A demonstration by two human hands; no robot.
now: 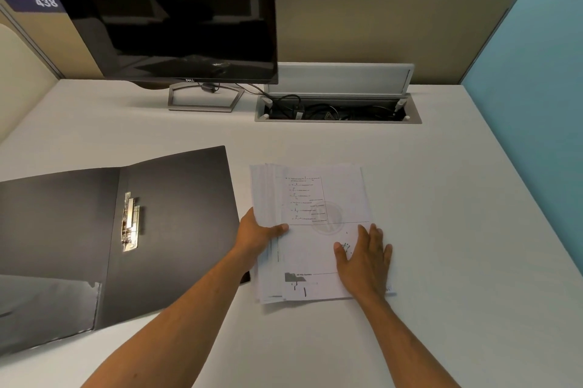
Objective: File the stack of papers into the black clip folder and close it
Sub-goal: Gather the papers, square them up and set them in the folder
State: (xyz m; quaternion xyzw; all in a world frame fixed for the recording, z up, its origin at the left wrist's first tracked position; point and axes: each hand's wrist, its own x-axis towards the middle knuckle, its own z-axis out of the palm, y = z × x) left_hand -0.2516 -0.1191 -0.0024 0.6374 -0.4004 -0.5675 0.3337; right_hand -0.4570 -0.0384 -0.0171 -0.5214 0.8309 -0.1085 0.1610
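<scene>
The black clip folder (176,198) lies open flat on the left of the desk, its metal clip (130,222) near the spine. To its right a slightly fanned stack of papers (315,198) rests on the desk, printed side up. My left hand (257,234) holds the stack's left edge, thumb on top and fingers under the sheets. My right hand (366,258) lies flat, fingers spread, pressing on the stack's lower right part.
A dark monitor (164,15) on a metal stand (205,98) is at the back left. An open cable tray (337,111) with cords sits behind the papers. Partition panels (378,34) border the white desk (457,229).
</scene>
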